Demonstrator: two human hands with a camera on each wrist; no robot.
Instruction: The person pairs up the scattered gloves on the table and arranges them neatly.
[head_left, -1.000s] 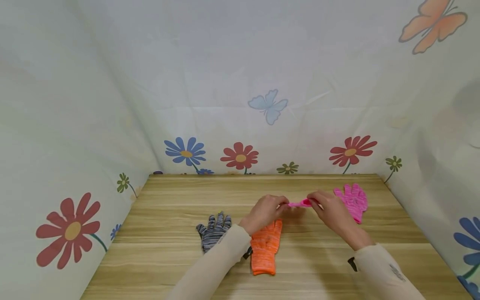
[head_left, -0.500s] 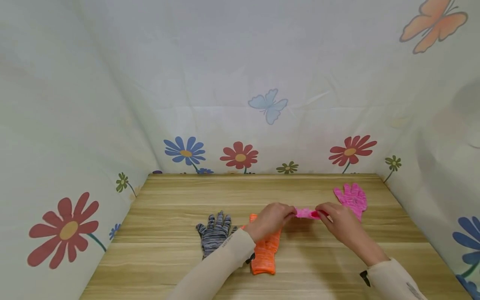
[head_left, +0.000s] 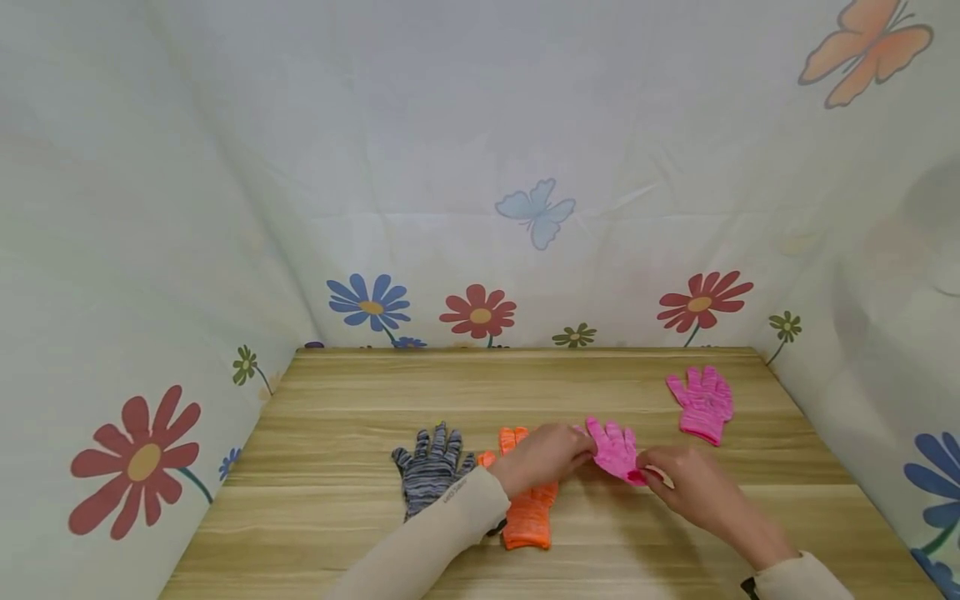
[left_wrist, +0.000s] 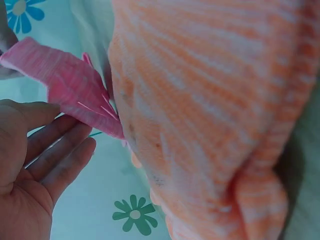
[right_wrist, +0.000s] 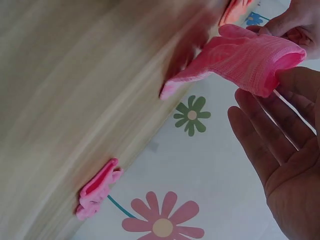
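Observation:
Between both hands, slightly above the table, hangs a pink knit glove (head_left: 617, 452). My left hand (head_left: 551, 454) pinches its edge on the thumb side. My right hand (head_left: 690, 487) pinches the cuff, with the thumb inside the opening in the right wrist view. An orange glove (head_left: 528, 512) lies under my left wrist and is partly covered by it. Left of that rests a grey and black striped glove (head_left: 429, 471), its lower part hidden by my sleeve. Farther back on the right lies a second pink glove (head_left: 705, 404), flat with its fingers pointing away.
The wood-grain table (head_left: 360, 383) runs back to a white cloth backdrop (head_left: 420, 167) printed with flowers and butterflies. The same cloth hangs at the left and right sides.
The held pink glove has turned from edge-on to flatter and come lower and nearer, its fingers now pointing away. My right hand has moved nearer and right. The other gloves stay put.

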